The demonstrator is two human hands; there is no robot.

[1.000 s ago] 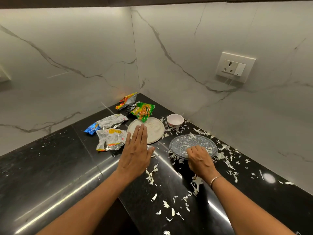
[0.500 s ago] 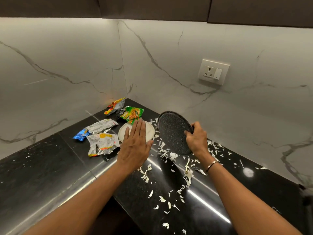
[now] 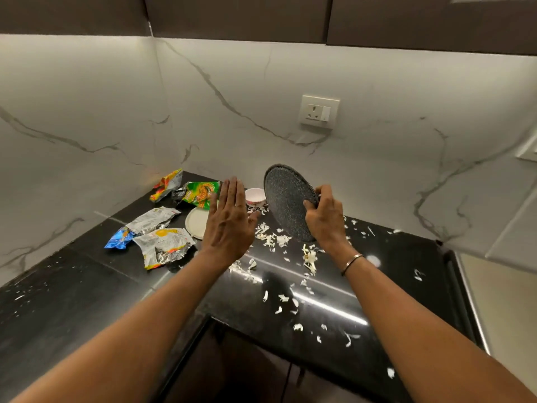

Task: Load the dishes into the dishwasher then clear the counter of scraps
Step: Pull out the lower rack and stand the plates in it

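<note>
Holding: right hand (image 3: 324, 219) grips the dark speckled plate (image 3: 286, 199) at its right rim, thumb on the near face, fingers curled behind.
Free hand: left hand (image 3: 229, 225) is released, fingers straight and close together, back toward the camera, held above the surface (image 3: 72, 286) and grasping nothing.
Plate position: dark speckled plate stands tilted almost on edge, speckled face turned toward the left hand. Its lower edge is partly hidden by the right hand, so contact with the surface cannot be told.
White plate (image 3: 197, 221): lies flat on the surface, left of the speckled one, its right part hidden behind the left hand.
Small bowl (image 3: 255, 196): white, upright, near the back wall, seen between the left hand and the dark speckled plate.
Scraps (image 3: 273, 237): pale shreds strewn over the surface, thickest below the dark speckled plate, thinner toward the near edge and the right.
Wrappers: green wrapper (image 3: 202, 193) just behind the white plate; red-and-yellow wrapper (image 3: 167, 184) in the corner; silver wrapper (image 3: 151, 219) with a blue end, left of the white plate; silver-and-yellow wrapper (image 3: 164, 245) crumpled, nearest the camera.
Surface finish: black, glossy, running into a corner of white veined walls (image 3: 87, 112).
Bangle (image 3: 351, 263): thin, on the right wrist.
Wall socket (image 3: 319, 112): white, on the wall above the dark speckled plate.
Cabinets (image 3: 232, 13): dark, along the top.
</note>
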